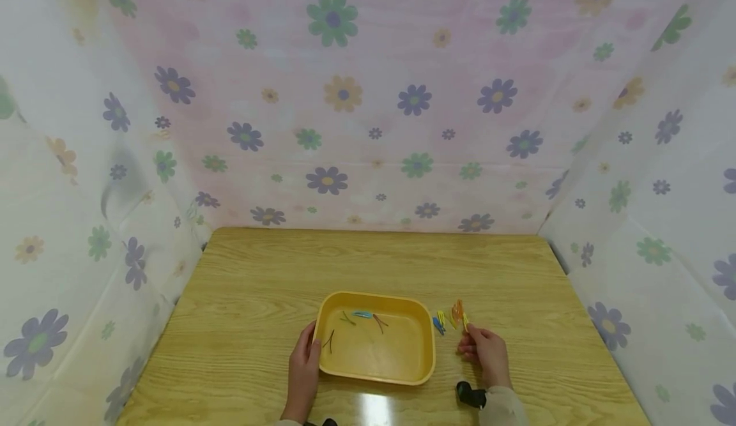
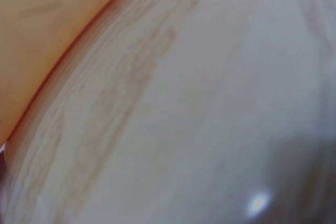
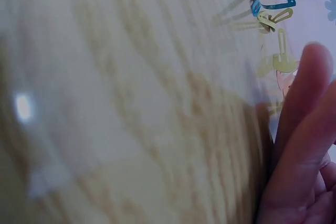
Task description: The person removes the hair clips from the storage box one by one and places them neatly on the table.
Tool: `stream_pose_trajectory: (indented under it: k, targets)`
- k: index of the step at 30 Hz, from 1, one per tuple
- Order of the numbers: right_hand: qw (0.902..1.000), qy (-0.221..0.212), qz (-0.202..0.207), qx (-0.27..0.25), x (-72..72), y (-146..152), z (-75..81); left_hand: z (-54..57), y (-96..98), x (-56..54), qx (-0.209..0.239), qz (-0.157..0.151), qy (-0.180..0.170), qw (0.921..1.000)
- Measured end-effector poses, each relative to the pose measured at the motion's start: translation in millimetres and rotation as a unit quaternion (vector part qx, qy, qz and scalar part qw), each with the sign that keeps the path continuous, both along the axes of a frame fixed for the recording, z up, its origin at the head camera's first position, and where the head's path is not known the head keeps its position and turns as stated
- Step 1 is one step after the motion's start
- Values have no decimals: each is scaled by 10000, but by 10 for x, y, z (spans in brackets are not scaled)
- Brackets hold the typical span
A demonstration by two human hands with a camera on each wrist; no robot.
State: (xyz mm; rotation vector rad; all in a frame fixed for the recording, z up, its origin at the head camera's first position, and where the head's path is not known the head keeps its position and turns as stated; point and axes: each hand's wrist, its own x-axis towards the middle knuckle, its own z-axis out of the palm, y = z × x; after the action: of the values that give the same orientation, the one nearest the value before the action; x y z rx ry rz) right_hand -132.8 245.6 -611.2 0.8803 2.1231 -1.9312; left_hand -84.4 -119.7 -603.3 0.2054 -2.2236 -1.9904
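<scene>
My left hand grips the left wall of a yellow plastic tray, thumb at the rim. In the tray lie a light blue hair clip and thin V-shaped pieces: a green one, a red one and a dark one. To the tray's right, my right hand has its thumb and fingertips pinched at the end of a yellow hair clip. Blue clips, another yellow clip and orange clips lie just beyond these fingers.
The wood-grain table extends around the tray. A flower-patterned sheet hangs behind it and along both sides. On the right wrist sits a black device. The left wrist view mostly takes in tabletop beside the tray wall.
</scene>
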Motion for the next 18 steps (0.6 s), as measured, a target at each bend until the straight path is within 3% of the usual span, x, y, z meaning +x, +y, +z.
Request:
stream_pose_trajectory:
  k: [8,14,18]
  targets:
    - [9997,95,119,209,5,5,-36,-103,-24,-34,116,-23,-36,9999]
    - [9985,81,309,452,24,-9,-23,6,4,-1,-7,6,-55,10000]
    - [9977,-67,361,570,34,-18,-10,11,10,2,-84,25,12,10000]
